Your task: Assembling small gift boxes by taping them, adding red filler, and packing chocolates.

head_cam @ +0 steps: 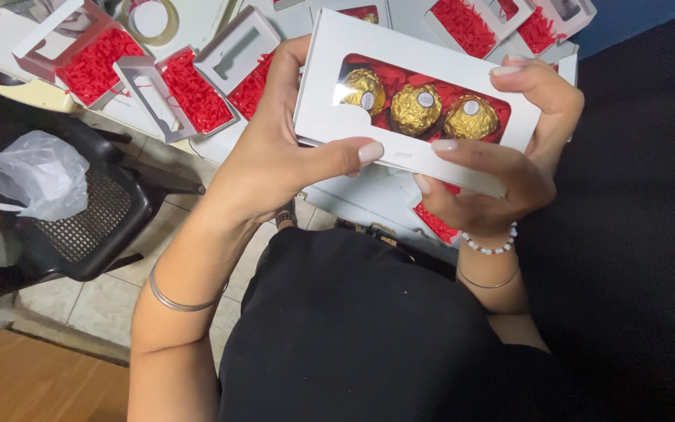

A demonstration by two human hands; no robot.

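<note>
A white gift box (337, 94) with a clear window sits between both hands, above my lap. Through the window show three gold-foil chocolate balls (418, 108) on red shredded paper. My left hand (275, 156) grips the box's left end, thumb along its near edge. My right hand (509, 164) holds the right end, fingers under the near edge and around the far corner. More red paper (435, 223) shows under the right hand.
Several open white boxes filled with red shredded paper (91, 62) lie on the white table (220, 144) ahead. A tape roll (150, 19) lies at the back. A black mesh chair (80, 227) with a plastic bag (37, 172) stands left.
</note>
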